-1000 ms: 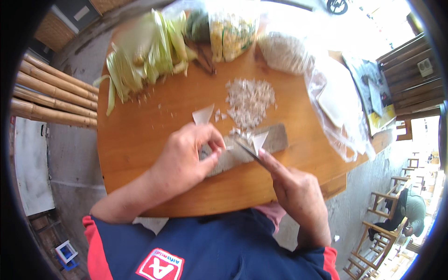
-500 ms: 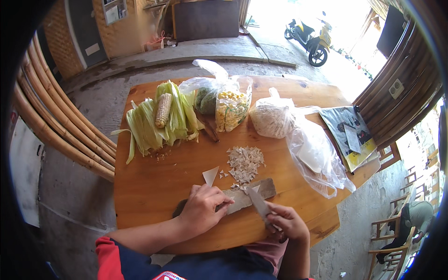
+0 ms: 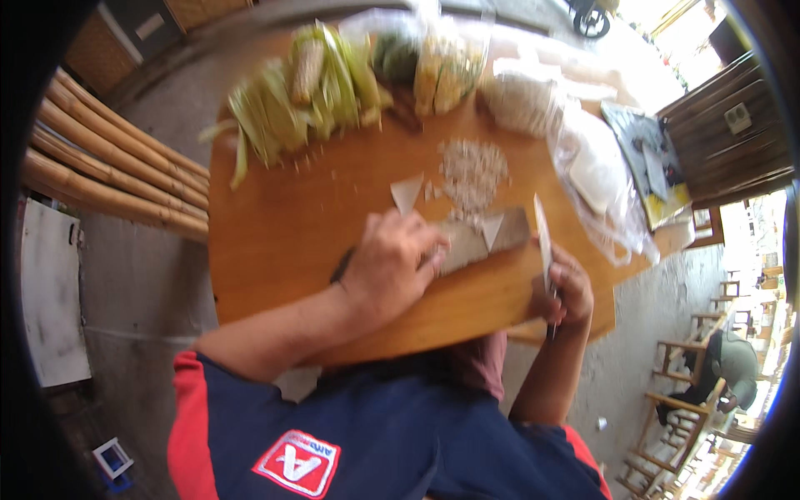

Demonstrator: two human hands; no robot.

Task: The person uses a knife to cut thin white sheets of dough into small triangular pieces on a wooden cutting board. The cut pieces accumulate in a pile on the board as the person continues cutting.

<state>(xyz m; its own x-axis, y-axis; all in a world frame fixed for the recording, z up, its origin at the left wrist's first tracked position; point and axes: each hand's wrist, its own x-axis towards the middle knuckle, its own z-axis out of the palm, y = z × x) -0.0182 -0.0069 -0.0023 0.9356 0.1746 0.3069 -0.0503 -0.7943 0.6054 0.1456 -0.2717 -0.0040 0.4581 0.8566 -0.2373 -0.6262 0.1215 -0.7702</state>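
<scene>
A flat grey slab (image 3: pixel 483 242) of what looks like coconut flesh or a similar pale material lies near the front edge of the round wooden worktop (image 3: pixel 275 233), pinned under the fingers of the left hand (image 3: pixel 387 271), whose grip presses down on the slab's near end. The right hand (image 3: pixel 565 292) is fisted around the handle of a knife (image 3: pixel 542 242), blade raised and pointing away from the person, just beside the slab's right end and not touching it.

Two pale triangular pieces (image 3: pixel 407 193) sit cut free, one beyond the left hand and one resting on the slab itself. Just beyond them, toward the middle of the worktop, lies a heap of fine chopped bits (image 3: pixel 473 171), which suggests a fair share of the cutting is done; most of the slab remains whole, so more appears left than finished.

Along the far edge are corn cobs in green husks (image 3: pixel 308 92), blurred, then clear bags of produce (image 3: pixel 433 58), and at the right edge a crumpled plastic bag (image 3: pixel 596 175). Bamboo poles (image 3: pixel 100 167) lie off the worktop's left side; a seated person (image 3: pixel 733 367) is well apart at lower right.
</scene>
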